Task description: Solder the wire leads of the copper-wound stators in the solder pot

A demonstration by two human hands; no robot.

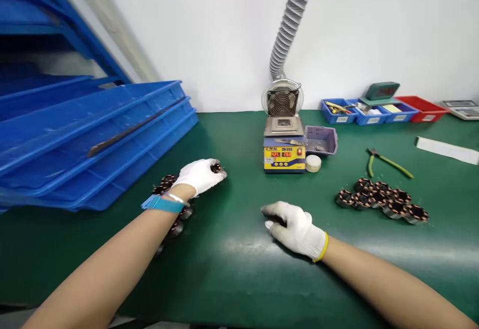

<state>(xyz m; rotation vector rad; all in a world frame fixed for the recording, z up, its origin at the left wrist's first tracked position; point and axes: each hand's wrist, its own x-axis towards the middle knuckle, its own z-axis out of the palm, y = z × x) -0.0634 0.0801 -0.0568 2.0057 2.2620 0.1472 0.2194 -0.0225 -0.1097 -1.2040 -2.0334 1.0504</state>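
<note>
My left hand (200,175), in a white glove, is closed around a motor stator (216,168) with dark ring and copper windings. More stators (163,184) lie under and beside my left wrist, partly hidden by the arm. A blue strap (163,204) and a metal bangle circle that wrist. My right hand (295,227), gloved in white with a yellow cuff, rests over the green table (232,279); its thumb and fingers are apart with nothing between them. To its right sits a cluster of several stators (381,199) with copper windings facing up.
A yellow-and-blue solder pot (284,154) stands at the back centre below a fan and duct hose (294,20). Beside it are a purple tray (333,142) and a round white tin (313,163). Green-handled cutters (389,163) lie right. Blue crates (112,139) are stacked left.
</note>
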